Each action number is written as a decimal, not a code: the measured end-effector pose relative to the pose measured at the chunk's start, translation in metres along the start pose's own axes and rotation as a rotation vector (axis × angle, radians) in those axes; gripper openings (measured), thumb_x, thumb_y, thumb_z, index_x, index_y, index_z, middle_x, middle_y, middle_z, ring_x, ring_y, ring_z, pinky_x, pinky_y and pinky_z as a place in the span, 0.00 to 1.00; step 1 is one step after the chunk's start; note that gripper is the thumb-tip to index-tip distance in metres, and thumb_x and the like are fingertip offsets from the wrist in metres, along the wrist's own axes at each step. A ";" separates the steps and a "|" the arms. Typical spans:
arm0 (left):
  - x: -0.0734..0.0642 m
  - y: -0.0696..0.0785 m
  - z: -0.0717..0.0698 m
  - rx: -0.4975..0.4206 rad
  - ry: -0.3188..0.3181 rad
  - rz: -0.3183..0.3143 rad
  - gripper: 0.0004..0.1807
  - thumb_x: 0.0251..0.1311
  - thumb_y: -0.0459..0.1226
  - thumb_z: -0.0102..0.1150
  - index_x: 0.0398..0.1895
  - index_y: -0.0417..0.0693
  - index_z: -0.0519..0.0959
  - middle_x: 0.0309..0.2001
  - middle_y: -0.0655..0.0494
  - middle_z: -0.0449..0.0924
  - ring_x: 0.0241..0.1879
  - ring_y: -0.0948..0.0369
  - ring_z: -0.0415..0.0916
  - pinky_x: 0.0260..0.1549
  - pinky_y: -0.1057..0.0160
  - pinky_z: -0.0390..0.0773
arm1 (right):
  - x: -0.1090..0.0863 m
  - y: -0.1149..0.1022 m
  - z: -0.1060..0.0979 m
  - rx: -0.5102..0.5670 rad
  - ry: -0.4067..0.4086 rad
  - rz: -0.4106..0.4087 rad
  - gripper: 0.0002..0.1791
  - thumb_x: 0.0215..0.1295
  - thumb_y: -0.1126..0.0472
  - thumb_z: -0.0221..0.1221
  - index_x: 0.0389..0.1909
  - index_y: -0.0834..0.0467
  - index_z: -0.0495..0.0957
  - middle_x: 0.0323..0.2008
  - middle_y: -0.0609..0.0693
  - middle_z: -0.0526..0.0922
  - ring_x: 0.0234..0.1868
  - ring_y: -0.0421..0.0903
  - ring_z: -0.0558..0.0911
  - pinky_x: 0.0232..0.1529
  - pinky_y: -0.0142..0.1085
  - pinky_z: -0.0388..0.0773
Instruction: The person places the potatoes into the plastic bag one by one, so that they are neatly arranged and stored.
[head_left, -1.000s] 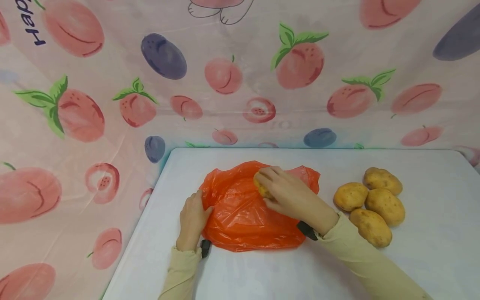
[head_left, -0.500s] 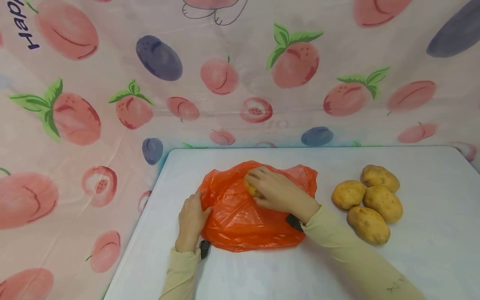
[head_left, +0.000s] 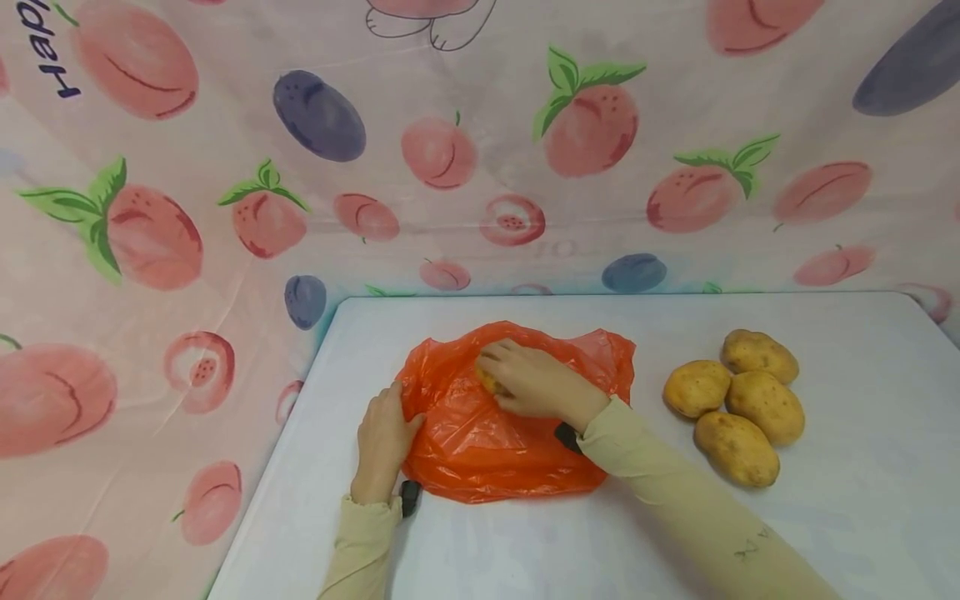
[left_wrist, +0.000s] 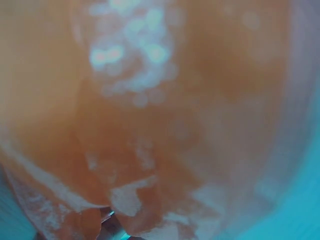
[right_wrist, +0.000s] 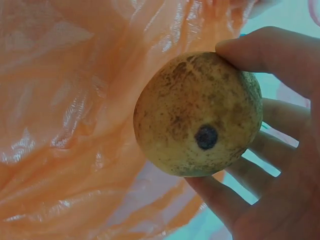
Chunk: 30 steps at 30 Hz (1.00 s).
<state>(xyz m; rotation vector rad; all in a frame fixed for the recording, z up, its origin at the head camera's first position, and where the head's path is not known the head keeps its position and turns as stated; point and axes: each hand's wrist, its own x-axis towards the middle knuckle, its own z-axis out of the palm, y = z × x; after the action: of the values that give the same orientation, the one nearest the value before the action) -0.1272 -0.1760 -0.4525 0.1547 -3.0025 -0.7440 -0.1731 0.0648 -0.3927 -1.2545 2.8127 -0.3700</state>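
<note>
An orange-red plastic bag (head_left: 480, 450) lies spread on the white table in the head view. My left hand (head_left: 382, 442) holds the bag's left edge, with the thumb reaching onto the plastic. Over the middle of the bag, my right hand (head_left: 536, 379) grips a potato (head_left: 489, 377). The right wrist view shows that potato (right_wrist: 197, 115) close up, brown-speckled with one dark spot, between the thumb and the curled fingers. Blurred orange plastic (left_wrist: 150, 135) fills most of the left wrist view and hides the left fingers there.
Several more potatoes (head_left: 765, 407) sit in a cluster on the white table (head_left: 862, 517), right of the bag. A fruit-printed cloth (head_left: 525, 108) hangs behind the table and along its left side.
My right hand has moved left over the bag with the potato in its grip. The left hand stays at the bag's left edge.
</note>
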 end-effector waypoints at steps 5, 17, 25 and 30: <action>0.000 0.000 0.001 0.003 0.000 -0.001 0.31 0.57 0.37 0.71 0.62 0.36 0.70 0.49 0.40 0.79 0.44 0.47 0.74 0.48 0.45 0.81 | 0.008 0.001 0.006 -0.015 -0.027 -0.007 0.25 0.64 0.60 0.63 0.62 0.59 0.74 0.60 0.53 0.76 0.59 0.50 0.74 0.62 0.42 0.76; -0.001 0.001 0.000 -0.014 0.000 -0.019 0.32 0.58 0.36 0.70 0.64 0.37 0.69 0.50 0.40 0.78 0.45 0.47 0.73 0.50 0.45 0.80 | 0.016 0.007 0.016 -0.041 -0.025 -0.019 0.24 0.67 0.59 0.62 0.63 0.59 0.73 0.63 0.55 0.74 0.64 0.51 0.72 0.67 0.43 0.70; -0.001 -0.001 0.000 -0.006 0.002 -0.019 0.32 0.58 0.37 0.70 0.64 0.37 0.70 0.49 0.41 0.78 0.44 0.47 0.73 0.49 0.45 0.81 | 0.020 0.013 0.024 -0.038 -0.011 -0.037 0.23 0.69 0.61 0.60 0.63 0.60 0.73 0.64 0.55 0.74 0.67 0.53 0.70 0.70 0.46 0.66; -0.001 0.001 0.000 -0.004 0.005 -0.010 0.31 0.57 0.36 0.71 0.63 0.37 0.70 0.48 0.41 0.79 0.44 0.48 0.73 0.48 0.45 0.81 | 0.021 0.017 0.028 -0.036 0.006 -0.038 0.21 0.71 0.61 0.58 0.63 0.59 0.74 0.64 0.54 0.74 0.67 0.53 0.70 0.71 0.47 0.65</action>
<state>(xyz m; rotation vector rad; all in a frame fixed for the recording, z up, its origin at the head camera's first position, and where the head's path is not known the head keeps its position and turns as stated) -0.1265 -0.1755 -0.4521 0.1716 -2.9973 -0.7484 -0.1956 0.0548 -0.4230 -1.3173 2.8160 -0.3265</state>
